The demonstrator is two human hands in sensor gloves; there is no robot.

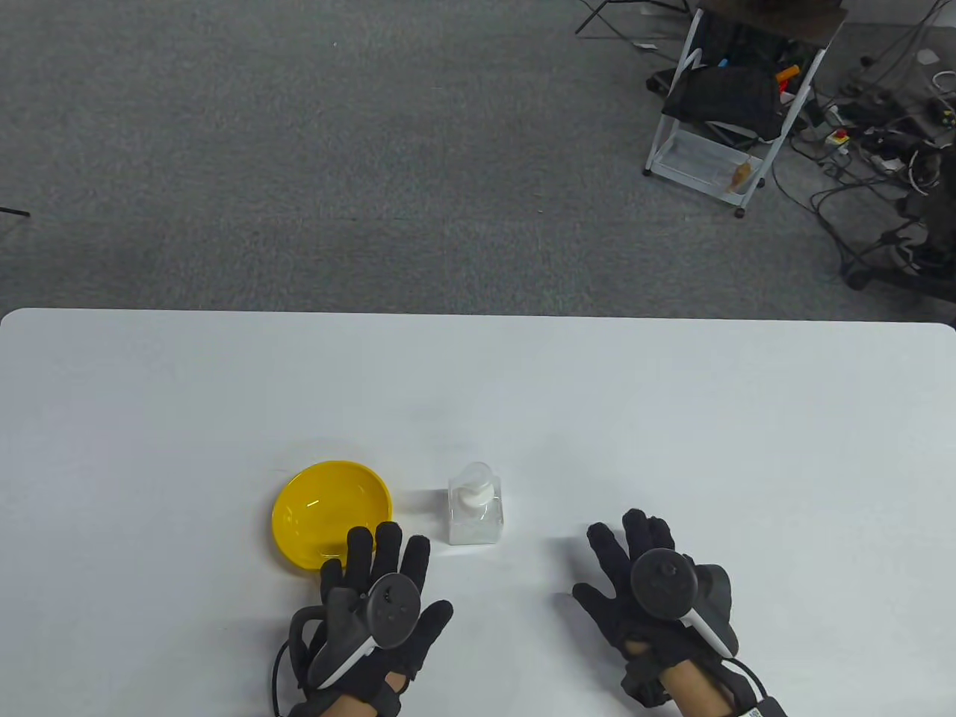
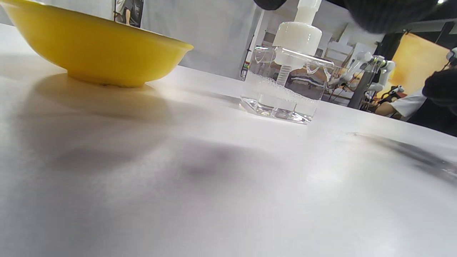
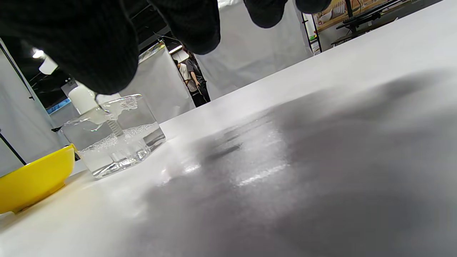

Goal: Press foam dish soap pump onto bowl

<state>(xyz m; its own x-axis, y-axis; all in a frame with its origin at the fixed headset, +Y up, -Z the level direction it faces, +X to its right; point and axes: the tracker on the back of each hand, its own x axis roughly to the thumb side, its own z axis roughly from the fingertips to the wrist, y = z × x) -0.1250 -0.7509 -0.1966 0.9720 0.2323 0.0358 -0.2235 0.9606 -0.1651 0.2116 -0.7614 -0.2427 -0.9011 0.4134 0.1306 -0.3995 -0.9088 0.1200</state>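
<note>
Nearest, the left hand (image 1: 373, 605) and right hand (image 1: 657, 590) lie flat on the white worktop (image 1: 672, 418), fingers spread, holding nothing. Just beyond, the yellow bowl (image 1: 331, 514) sits beside the clear soap pump bottle (image 1: 475, 512), apart. Farther off, grey carpet (image 1: 336, 149), a white cart (image 1: 728, 104) and tangled cables (image 1: 874, 134).

Left hand (image 1: 377, 597) covers bowl (image 1: 328, 508) near rim in table view. Left wrist view: pump (image 2: 300, 34) top cut off, bowl cropped at left edge. Right wrist view: fingers (image 3: 89, 46) hide pump head; bowl partly out of frame.
</note>
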